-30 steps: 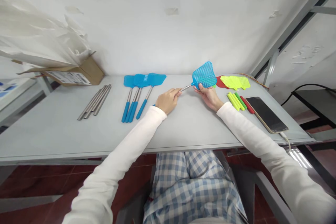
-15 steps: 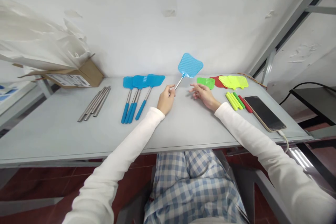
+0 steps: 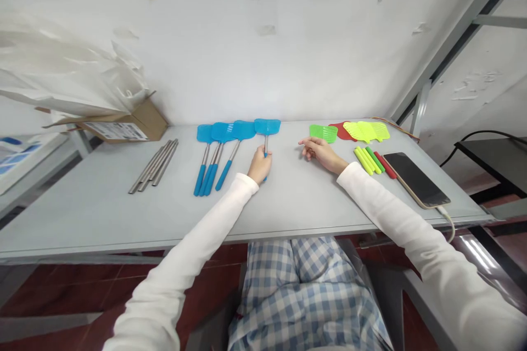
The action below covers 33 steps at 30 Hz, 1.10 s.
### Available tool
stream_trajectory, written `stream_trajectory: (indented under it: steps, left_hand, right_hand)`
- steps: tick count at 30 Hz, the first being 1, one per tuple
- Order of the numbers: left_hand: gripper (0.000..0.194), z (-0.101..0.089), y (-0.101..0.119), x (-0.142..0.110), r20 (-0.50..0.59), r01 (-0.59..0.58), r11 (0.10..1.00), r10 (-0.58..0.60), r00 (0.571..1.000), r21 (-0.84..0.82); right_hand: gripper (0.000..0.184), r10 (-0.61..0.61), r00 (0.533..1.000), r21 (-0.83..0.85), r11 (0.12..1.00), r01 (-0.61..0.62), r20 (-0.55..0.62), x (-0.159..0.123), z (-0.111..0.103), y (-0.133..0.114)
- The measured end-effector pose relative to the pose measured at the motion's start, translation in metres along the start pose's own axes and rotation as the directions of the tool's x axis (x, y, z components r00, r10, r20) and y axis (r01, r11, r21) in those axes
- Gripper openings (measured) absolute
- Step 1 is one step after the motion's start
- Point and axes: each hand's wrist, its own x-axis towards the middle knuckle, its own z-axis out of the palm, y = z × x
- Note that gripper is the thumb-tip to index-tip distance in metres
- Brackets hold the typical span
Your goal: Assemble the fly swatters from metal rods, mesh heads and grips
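My left hand (image 3: 260, 164) is closed around the handle of a blue fly swatter (image 3: 267, 126), whose head lies low over the table's far side. Part of the handle is hidden by the fingers. Just left of it, several more blue fly swatters (image 3: 223, 131) lie side by side with overlapping heads. My right hand (image 3: 321, 153) hovers over the table with fingers apart and nothing in it. Closest to that hand is a green swatter head (image 3: 323, 132), beside a red swatter head (image 3: 342, 131) and yellow swatter heads (image 3: 366, 131).
Several metal tubes (image 3: 154, 166) lie at the left, near a cardboard box (image 3: 140, 123). On the right are yellow grips (image 3: 364, 160), a green grip (image 3: 375, 159), a red grip (image 3: 386, 165) and a phone (image 3: 415, 180) with a cable. A white wall stands behind the table (image 3: 123, 219).
The blue swatter in my left hand has come down from a raised, tilted position and moved left, beside the other blue swatters. My right hand has hardly moved.
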Motion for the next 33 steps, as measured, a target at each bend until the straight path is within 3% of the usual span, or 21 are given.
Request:
stream_trajectory:
  steps: [3, 5, 11, 20, 22, 25, 28, 33]
  left_hand:
    - [0.056, -0.003, 0.003, -0.008, -0.016, 0.127, 0.992, -0.128, 0.992, -0.020]
    - [0.060, -0.008, 0.005, -0.014, -0.022, 0.145, 0.989, -0.145, 0.989, 0.000]
    - [0.061, -0.026, 0.000, -0.028, 0.002, 0.127, 0.990, -0.127, 0.992, 0.064]
    - [0.064, -0.051, 0.000, -0.035, -0.043, 0.051, 0.898, -0.036, 0.998, 0.436]
    - [0.059, -0.058, 0.002, -0.037, -0.010, 0.008, 0.867, -0.004, 1.000, 0.499]
    - [0.056, -0.068, 0.001, -0.038, 0.126, -0.104, 0.828, 0.040, 0.991, 0.551]
    - [0.057, -0.075, -0.005, -0.035, 0.237, -0.143, 0.818, 0.008, 0.971, 0.558]
    - [0.056, -0.079, -0.013, -0.031, 0.248, -0.116, 0.837, -0.024, 0.969, 0.535]
  right_hand:
    - [0.013, 0.001, 1.000, -0.006, 1.000, -0.001, 0.008, 0.001, -0.001, 0.001]
    - [0.013, 0.004, 1.000, -0.007, 1.000, -0.003, 0.013, 0.001, -0.002, 0.001]
    - [0.013, 0.004, 0.999, -0.020, 1.000, -0.003, 0.035, 0.004, -0.003, 0.003]
    - [0.013, 0.000, 0.999, -0.037, 0.999, 0.002, 0.054, 0.004, -0.004, 0.004]
    - [0.012, -0.001, 0.999, -0.040, 0.999, 0.003, 0.054, 0.004, -0.004, 0.004]
    - [0.013, -0.011, 0.998, -0.042, 0.999, 0.013, 0.061, 0.004, -0.004, 0.004]
    - [0.013, -0.005, 0.998, -0.046, 0.999, 0.007, 0.057, 0.004, -0.004, 0.004]
    - [0.012, 0.006, 0.999, -0.051, 0.999, -0.003, 0.050, 0.003, -0.003, 0.002]
